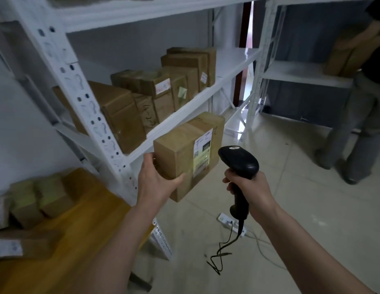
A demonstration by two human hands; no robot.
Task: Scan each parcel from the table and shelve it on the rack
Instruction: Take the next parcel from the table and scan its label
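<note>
My left hand [157, 179] grips a brown cardboard parcel [184, 151] from below, holding it in the air just in front of the white rack [184, 98]. A white label faces right on the parcel. My right hand [250, 187] holds a black handheld scanner [240, 162] by its handle, its head close to the label. The scanner's cable hangs down to the floor. Several brown parcels [142, 98] stand in a row on the rack's middle shelf. More parcels [36, 200] lie on the yellow wooden table [74, 240] at the lower left.
A white power strip [227, 221] with cables lies on the tiled floor below the scanner. Another person [359, 124] stands at the right beside a second white rack [301, 73] that carries parcels. The rack's perforated upright [89, 107] stands left of the held parcel.
</note>
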